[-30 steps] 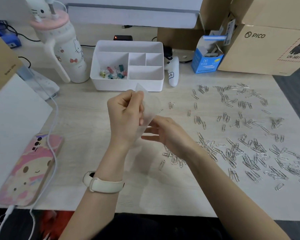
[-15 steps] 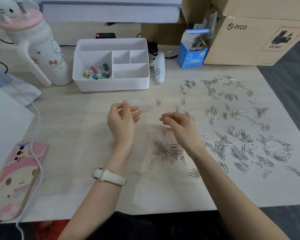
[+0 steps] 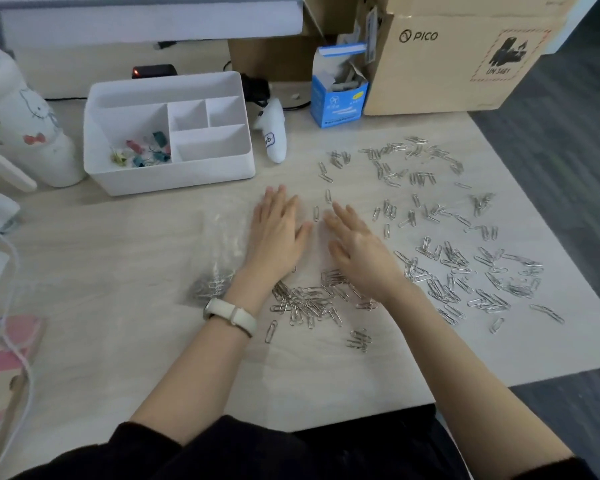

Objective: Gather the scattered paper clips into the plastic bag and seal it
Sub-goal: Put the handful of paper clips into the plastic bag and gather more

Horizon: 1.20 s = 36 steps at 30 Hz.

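Plastic bag (image 3: 222, 244) just left of left hand (image 3: 278, 233); paper clips (image 3: 444, 258) right of right hand (image 3: 357, 251).
Fingers (image 3: 274, 202) straight, flat on desk (image 3: 118, 271), holding nothing.

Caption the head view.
Left hand and right hand spread open over scattered paper clips; plastic bag, partly filled, lies to their left.

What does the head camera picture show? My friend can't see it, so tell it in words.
A person's left hand and right hand rest flat and open on a table among many scattered silver paper clips. A clear plastic bag holding some clips lies beside the left hand.
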Available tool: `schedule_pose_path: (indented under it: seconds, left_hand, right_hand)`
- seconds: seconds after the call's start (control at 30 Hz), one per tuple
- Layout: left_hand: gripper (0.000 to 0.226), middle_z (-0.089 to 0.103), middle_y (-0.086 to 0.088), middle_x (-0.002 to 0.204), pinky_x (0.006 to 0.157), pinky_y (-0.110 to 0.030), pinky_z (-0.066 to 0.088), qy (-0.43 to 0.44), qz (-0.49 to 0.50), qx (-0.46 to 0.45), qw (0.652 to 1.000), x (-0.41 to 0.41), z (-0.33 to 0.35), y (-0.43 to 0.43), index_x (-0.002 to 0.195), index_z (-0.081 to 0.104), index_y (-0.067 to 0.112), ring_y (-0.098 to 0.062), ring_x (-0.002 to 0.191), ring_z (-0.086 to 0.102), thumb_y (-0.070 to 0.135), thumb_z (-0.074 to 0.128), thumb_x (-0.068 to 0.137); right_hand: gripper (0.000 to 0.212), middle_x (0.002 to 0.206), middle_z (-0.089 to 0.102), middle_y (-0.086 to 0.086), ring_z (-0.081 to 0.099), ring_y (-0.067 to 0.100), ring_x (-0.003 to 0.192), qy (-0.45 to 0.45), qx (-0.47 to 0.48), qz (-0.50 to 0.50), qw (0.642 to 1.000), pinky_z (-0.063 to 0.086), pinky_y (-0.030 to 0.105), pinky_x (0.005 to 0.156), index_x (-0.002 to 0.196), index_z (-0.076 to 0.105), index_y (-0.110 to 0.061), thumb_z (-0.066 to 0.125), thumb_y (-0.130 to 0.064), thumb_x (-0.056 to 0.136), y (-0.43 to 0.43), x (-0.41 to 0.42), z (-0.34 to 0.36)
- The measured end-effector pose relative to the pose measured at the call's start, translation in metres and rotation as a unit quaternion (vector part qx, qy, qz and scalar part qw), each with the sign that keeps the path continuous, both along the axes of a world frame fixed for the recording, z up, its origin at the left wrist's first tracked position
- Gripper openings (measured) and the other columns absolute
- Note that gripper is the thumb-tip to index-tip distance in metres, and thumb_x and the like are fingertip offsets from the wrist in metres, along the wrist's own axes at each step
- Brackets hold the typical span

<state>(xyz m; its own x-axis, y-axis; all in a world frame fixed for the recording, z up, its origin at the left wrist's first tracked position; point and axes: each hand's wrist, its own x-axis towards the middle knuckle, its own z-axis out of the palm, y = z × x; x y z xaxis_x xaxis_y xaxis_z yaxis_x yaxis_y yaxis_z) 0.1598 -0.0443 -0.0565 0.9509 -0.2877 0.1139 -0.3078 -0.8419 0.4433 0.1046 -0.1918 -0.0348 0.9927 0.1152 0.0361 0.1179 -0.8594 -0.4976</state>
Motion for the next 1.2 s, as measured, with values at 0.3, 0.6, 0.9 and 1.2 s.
schedule_pose_path:
  seconds: [0.3, 0.6, 0.9, 1.2]
  left_hand:
    - [0.067, 0.007, -0.008, 0.156, 0.116, -0.03, -0.005, 0.027, -0.073, 0.041, 0.996, -0.023, -0.008, 0.004, 0.145, 0.019, 0.01, -0.019, 0.144, -0.001, 0.053, 0.019, 0.094]
    - [0.065, 0.025, 0.0, 0.153, 0.117, -0.026, 0.006, 0.053, -0.116, -0.082, 0.988, -0.089, 0.003, 0.005, 0.141, 0.032, 0.014, -0.007, 0.142, 0.009, 0.053, 0.031, 0.089]
    - [0.107, -0.017, -0.01, 0.155, 0.114, -0.044, -0.014, 0.046, -0.004, 0.116, 0.992, -0.127, -0.002, 0.006, 0.145, -0.013, 0.016, -0.02, 0.14, -0.025, 0.086, 0.007, 0.066]
    - [0.114, -0.004, -0.007, 0.157, 0.116, -0.037, -0.01, 0.04, -0.115, 0.062, 0.991, -0.109, -0.001, -0.029, 0.147, 0.001, 0.013, -0.017, 0.142, -0.015, 0.086, 0.022, 0.061]
  right_hand:
    - [0.015, 0.097, 0.069, 0.009, 0.064, 0.032, 0.089, -0.115, 0.042, 0.017, 0.992, 0.053, 0.033, 0.073, 0.085, 0.071, -0.001, 0.058, -0.003, 0.076, -0.01, -0.02, -0.008]
    - [0.012, 0.083, 0.067, 0.006, 0.062, 0.026, 0.077, -0.119, 0.121, -0.028, 0.985, 0.051, 0.035, 0.066, 0.08, 0.071, -0.005, 0.06, -0.007, 0.075, -0.016, -0.05, -0.006]
    - [0.032, 0.143, 0.042, 0.019, 0.027, 0.034, 0.139, -0.063, 0.045, -0.264, 0.961, 0.016, 0.049, 0.115, 0.121, 0.056, 0.0, 0.049, -0.014, 0.092, -0.048, -0.073, -0.022]
    - [0.035, 0.133, 0.054, 0.013, 0.046, 0.019, 0.128, -0.077, 0.193, -0.114, 0.972, 0.027, 0.02, 0.11, 0.116, 0.063, 0.001, 0.046, -0.006, 0.087, -0.027, -0.076, -0.02]
